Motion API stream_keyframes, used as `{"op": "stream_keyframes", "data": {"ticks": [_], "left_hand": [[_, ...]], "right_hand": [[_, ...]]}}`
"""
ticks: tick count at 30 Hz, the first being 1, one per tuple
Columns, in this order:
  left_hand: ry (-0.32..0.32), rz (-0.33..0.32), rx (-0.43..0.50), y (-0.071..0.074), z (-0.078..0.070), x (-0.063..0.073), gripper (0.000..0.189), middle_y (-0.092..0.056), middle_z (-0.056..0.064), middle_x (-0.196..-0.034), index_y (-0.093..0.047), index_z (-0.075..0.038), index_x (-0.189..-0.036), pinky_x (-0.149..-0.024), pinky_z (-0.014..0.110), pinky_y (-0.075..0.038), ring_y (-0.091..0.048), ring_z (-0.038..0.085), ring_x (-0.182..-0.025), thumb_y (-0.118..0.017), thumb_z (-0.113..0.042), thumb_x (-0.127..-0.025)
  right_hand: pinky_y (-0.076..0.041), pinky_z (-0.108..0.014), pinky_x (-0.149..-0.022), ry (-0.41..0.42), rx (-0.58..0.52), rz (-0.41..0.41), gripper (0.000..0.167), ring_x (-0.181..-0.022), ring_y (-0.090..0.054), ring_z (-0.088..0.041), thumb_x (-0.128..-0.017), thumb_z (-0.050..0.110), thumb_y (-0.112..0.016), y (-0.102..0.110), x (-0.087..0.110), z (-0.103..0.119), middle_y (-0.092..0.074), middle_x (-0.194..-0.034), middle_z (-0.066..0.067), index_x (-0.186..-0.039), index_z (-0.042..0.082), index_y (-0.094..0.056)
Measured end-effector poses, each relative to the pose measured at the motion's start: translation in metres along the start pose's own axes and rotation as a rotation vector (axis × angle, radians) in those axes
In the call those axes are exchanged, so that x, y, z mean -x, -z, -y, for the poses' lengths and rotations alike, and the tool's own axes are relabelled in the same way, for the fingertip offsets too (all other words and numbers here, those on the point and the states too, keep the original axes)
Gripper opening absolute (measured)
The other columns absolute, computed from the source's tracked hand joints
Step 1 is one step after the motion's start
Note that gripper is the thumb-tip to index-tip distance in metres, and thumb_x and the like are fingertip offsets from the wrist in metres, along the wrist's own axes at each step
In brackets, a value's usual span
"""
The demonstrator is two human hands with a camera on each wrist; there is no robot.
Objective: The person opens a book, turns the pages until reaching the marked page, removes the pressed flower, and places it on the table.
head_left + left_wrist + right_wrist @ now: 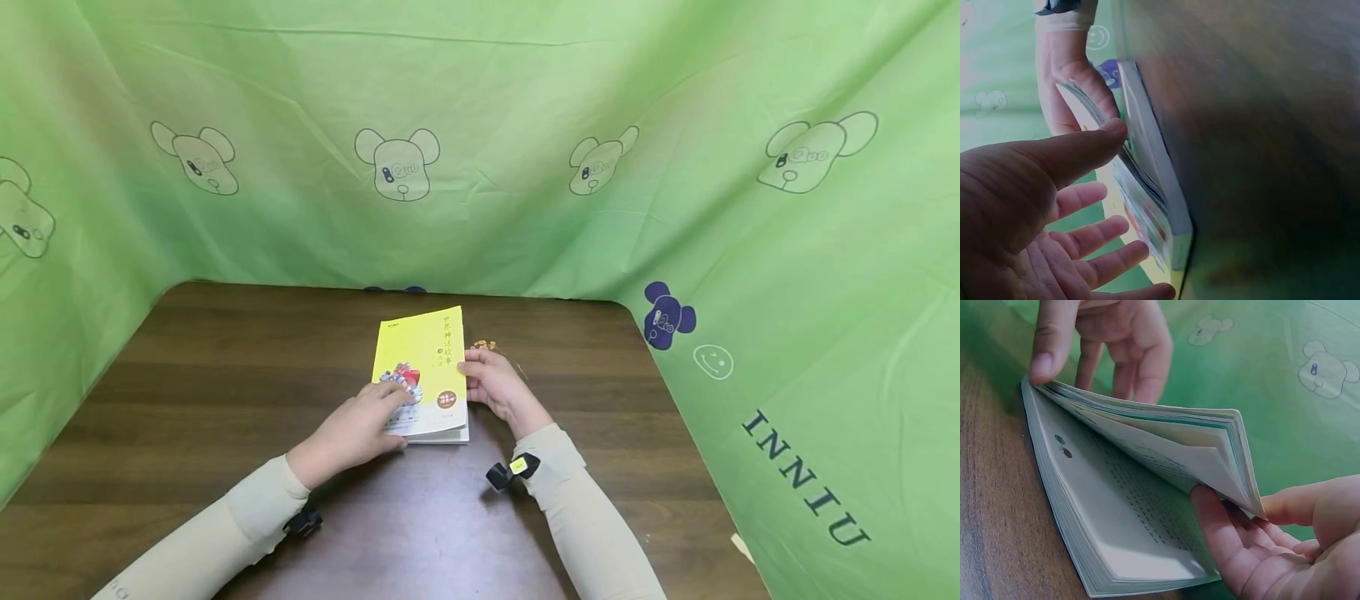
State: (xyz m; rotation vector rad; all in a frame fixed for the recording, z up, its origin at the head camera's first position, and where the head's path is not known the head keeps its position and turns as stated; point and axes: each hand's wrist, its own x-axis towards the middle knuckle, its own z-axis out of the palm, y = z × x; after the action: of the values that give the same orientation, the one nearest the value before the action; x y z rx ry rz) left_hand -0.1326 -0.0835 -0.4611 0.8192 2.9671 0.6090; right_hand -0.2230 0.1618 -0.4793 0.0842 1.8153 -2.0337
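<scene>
A yellow paperback book (420,350) with a white lower band lies on the table, its front cover up. My right hand (495,385) pinches a stack of pages with the cover at the book's right edge, thumb on the cover and fingers beneath. In the right wrist view those pages (1166,434) are lifted, and a printed page (1129,506) shows below them. My left hand (366,423) rests at the lower left of the book. Its fingers (1100,237) are spread and fairly straight over the cover, and the thumb touches the bottom edge near the spine.
The book lies on a dark brown wooden table (262,375). Green cloth (495,225) printed with bear heads hangs along the back and both sides. A small pale piece (742,547) sits at the table's right edge. An orange print (485,344) shows just beyond the right hand.
</scene>
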Motion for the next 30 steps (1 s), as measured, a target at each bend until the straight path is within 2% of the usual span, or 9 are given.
{"op": "stream_keyframes", "data": {"ticks": [3, 10, 16, 21, 25, 30], "left_hand": [[0.012, 0.011, -0.005, 0.001, 0.004, 0.003, 0.057, -0.061, 0.007, -0.135, -0.065, -0.015, -0.131, -0.096, 0.050, -0.053, -0.058, 0.029, -0.123, -0.088, -0.027, -0.081], [0.018, 0.023, -0.016, 0.000, 0.005, 0.004, 0.044, -0.062, 0.008, -0.134, -0.069, -0.015, -0.127, -0.101, 0.048, -0.051, -0.057, 0.029, -0.125, -0.083, -0.022, -0.085], [-0.023, 0.028, -0.035, 0.000, 0.004, 0.004, 0.039, -0.064, 0.008, -0.130, -0.072, -0.013, -0.123, -0.099, 0.045, -0.053, -0.057, 0.028, -0.123, -0.081, -0.019, -0.086], [-0.050, 0.016, -0.067, 0.000, 0.004, 0.005, 0.037, -0.066, 0.008, -0.126, -0.072, -0.013, -0.121, -0.096, 0.046, -0.054, -0.059, 0.028, -0.121, -0.081, -0.019, -0.086], [-0.068, 0.012, -0.091, 0.000, 0.003, 0.006, 0.035, -0.067, 0.008, -0.123, -0.073, -0.012, -0.119, -0.093, 0.045, -0.055, -0.060, 0.029, -0.118, -0.081, -0.019, -0.085], [-0.077, 0.015, -0.113, -0.001, 0.002, 0.006, 0.033, -0.067, 0.009, -0.121, -0.073, -0.011, -0.116, -0.090, 0.045, -0.056, -0.060, 0.030, -0.114, -0.081, -0.020, -0.085]], "right_hand": [[-0.061, -0.034, -0.071, 0.001, -0.004, -0.006, 0.032, -0.078, -0.071, -0.019, -0.101, 0.001, -0.055, 0.000, 0.000, 0.001, -0.070, -0.097, -0.009, -0.132, -0.007, -0.052], [-0.063, -0.038, -0.074, 0.009, 0.024, -0.018, 0.037, -0.081, -0.072, -0.020, -0.100, 0.001, -0.056, 0.000, 0.003, 0.002, -0.071, -0.104, -0.015, -0.135, -0.009, -0.051], [-0.061, -0.034, -0.069, 0.014, 0.134, -0.059, 0.045, -0.084, -0.071, -0.021, -0.097, 0.001, -0.061, 0.003, 0.008, 0.002, -0.069, -0.119, -0.021, -0.141, -0.005, -0.051], [-0.063, -0.040, -0.070, 0.054, 0.234, -0.091, 0.050, -0.085, -0.072, -0.023, -0.093, -0.003, -0.066, 0.006, 0.011, 0.003, -0.068, -0.119, -0.024, -0.142, -0.002, -0.053], [-0.063, -0.042, -0.068, 0.103, 0.371, -0.124, 0.045, -0.081, -0.072, -0.023, -0.092, -0.003, -0.069, 0.008, 0.014, 0.002, -0.070, -0.114, -0.023, -0.135, -0.002, -0.058], [-0.059, -0.033, -0.065, 0.171, 0.628, -0.189, 0.039, -0.078, -0.071, -0.017, -0.090, 0.003, -0.075, 0.008, 0.020, 0.001, -0.075, -0.106, -0.011, -0.127, 0.003, -0.064]]}}
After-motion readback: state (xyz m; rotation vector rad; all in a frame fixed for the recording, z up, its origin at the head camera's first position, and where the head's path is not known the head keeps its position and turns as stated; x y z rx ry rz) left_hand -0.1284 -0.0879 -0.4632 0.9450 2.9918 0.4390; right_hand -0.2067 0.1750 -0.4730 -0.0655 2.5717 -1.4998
